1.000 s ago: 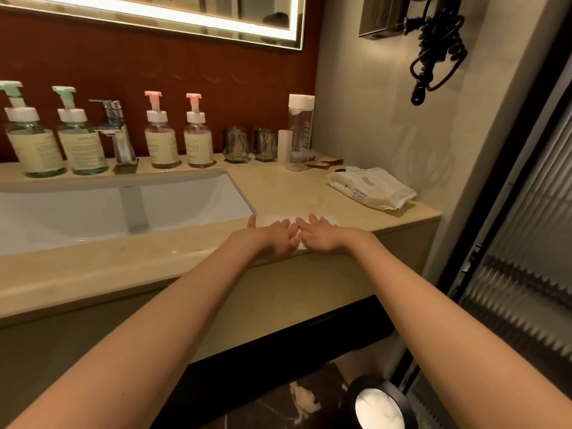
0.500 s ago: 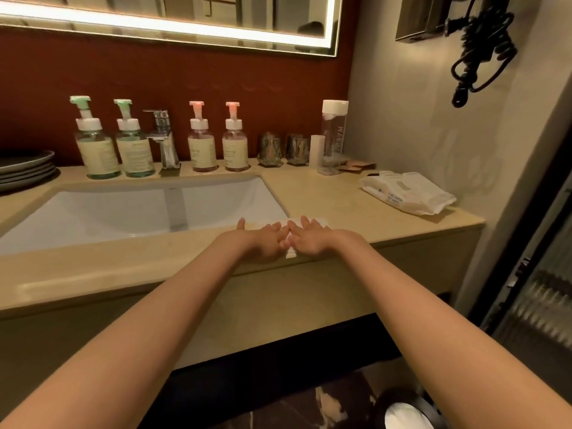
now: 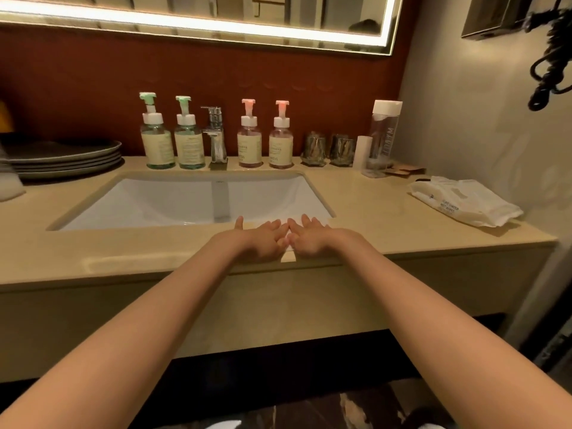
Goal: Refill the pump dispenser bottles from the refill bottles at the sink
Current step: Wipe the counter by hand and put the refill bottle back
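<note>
Two green-topped pump bottles (image 3: 158,140) (image 3: 188,142) stand left of the faucet (image 3: 214,134) at the back of the counter. Right of the faucet stand two pink-topped pump bottles (image 3: 249,140) (image 3: 281,142). My left hand (image 3: 260,241) and my right hand (image 3: 311,239) lie flat, side by side with fingers straight, on a white paper (image 3: 288,257) at the counter's front edge, just in front of the sink (image 3: 123,202). Neither hand holds anything. The bottles are well beyond both hands.
A stack of dark plates (image 3: 65,157) sits at the back left. Two glass tumblers (image 3: 314,150) (image 3: 340,150), a small white tube (image 3: 361,151) and a tall clear bottle with a white cap (image 3: 382,137) stand at the back right. A white wipes pack (image 3: 467,204) lies far right.
The view has swung left, bringing the whole sink and the plates into sight. Both hands stay flat on the paper at the counter's edge.
</note>
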`<state>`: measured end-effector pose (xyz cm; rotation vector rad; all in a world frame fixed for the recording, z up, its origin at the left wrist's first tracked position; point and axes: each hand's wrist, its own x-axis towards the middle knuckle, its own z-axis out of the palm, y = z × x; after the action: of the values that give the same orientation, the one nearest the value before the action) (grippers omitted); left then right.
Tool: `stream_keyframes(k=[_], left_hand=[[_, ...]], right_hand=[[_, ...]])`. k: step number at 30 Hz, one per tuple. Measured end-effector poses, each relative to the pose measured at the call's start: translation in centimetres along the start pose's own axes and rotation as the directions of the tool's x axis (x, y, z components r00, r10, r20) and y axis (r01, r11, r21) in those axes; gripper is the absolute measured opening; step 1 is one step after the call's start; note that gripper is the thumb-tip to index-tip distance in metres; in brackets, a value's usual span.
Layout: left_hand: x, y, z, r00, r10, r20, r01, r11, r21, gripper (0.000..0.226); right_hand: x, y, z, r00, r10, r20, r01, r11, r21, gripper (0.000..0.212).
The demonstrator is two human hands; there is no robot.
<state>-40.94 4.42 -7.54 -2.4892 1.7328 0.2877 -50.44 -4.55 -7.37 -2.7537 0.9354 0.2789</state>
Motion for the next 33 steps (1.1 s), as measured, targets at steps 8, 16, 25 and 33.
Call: stream_keyframes(k=[8,16,25,33], left_hand=[[-2.8,-3.6,-0.2,0.991,-0.131,0.037,0.131,0.991,0.003,0.051],[-5.7,-6.4,0.1,0.976,-0.212,0.056,0.213,0.977,-0.012,0.053],[-8.1,-9.7,0.7,0.952,-0.297,0.078,0.298,0.954,-0.010,0.054],[-10.6,-13.3,1.0,0.929,-0.362,0.080,0.365,0.931,-0.029,0.054]], right_hand=[[1.0,-5.0,0.3,0.998,-0.068,0.014,0.068,0.997,-0.019,0.057],[1.4,-9.0,0.8,0.987,-0.157,0.042,0.159,0.987,-0.032,0.057],[1.5,-12.9,1.3,0.970,-0.231,0.075,0.233,0.972,-0.026,0.055],[2.2,-17.3,1.5,0.949,-0.299,0.100,0.303,0.952,-0.033,0.056]])
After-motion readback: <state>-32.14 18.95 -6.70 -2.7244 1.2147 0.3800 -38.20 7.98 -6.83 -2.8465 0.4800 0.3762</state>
